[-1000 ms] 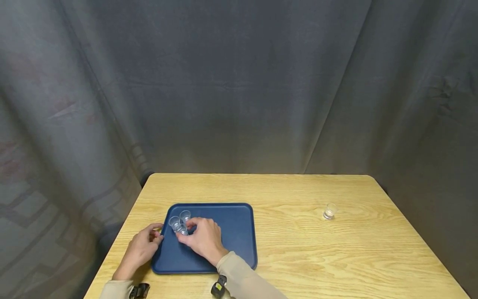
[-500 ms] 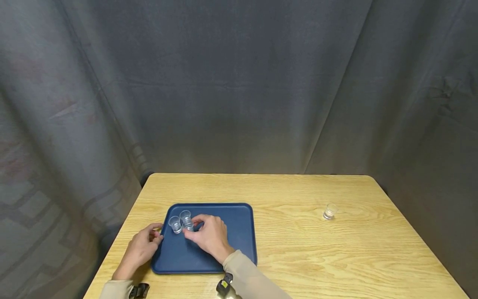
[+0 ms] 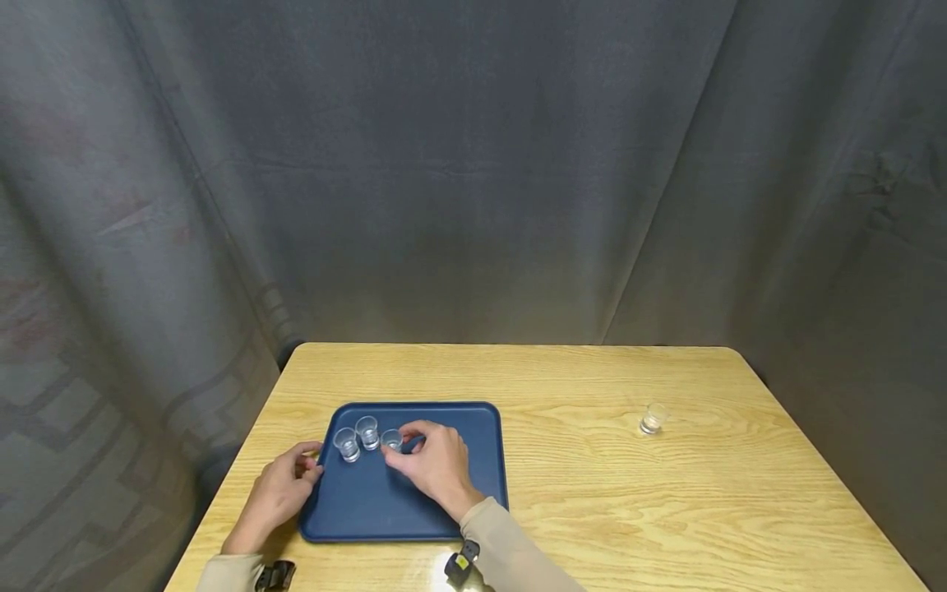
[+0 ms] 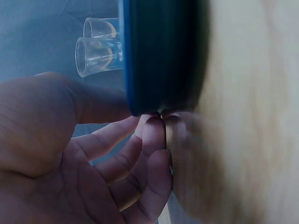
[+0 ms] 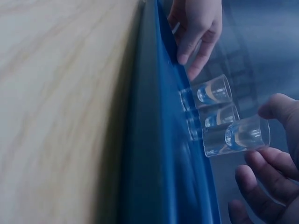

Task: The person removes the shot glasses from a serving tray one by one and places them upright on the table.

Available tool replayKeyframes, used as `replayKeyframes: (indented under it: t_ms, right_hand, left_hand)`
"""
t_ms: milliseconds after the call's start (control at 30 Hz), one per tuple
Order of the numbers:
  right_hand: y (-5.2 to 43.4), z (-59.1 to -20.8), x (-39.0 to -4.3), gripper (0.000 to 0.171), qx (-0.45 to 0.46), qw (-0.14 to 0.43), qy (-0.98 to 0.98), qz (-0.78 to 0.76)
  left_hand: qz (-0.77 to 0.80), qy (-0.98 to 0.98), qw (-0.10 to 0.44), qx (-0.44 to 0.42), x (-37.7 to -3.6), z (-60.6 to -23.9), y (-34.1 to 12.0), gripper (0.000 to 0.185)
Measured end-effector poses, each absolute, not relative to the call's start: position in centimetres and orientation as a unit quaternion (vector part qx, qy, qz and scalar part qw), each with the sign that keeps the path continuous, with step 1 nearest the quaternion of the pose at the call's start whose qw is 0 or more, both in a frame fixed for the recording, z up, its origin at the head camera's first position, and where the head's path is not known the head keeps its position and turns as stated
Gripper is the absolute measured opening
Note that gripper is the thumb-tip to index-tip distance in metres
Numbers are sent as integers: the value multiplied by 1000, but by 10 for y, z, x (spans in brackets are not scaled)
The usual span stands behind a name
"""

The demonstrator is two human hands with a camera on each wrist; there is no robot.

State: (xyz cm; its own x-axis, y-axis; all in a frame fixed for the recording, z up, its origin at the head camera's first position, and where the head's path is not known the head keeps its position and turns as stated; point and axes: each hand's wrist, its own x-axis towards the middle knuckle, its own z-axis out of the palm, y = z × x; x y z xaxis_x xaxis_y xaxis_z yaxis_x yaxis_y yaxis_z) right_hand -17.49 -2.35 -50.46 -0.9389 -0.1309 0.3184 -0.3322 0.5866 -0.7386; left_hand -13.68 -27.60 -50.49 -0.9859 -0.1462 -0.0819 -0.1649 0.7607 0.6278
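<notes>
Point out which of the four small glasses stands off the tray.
The lone glass on the bare table, far right. The other three stand together on the blue tray.
</notes>
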Motion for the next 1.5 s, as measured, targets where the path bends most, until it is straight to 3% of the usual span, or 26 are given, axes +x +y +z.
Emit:
replayKeyframes:
  t_ms: [1500]
  right_hand:
    - [80, -502, -200, 31, 33, 145, -875, 461]
  left_hand:
    - [344, 935, 22, -88, -136, -504, -277, 39]
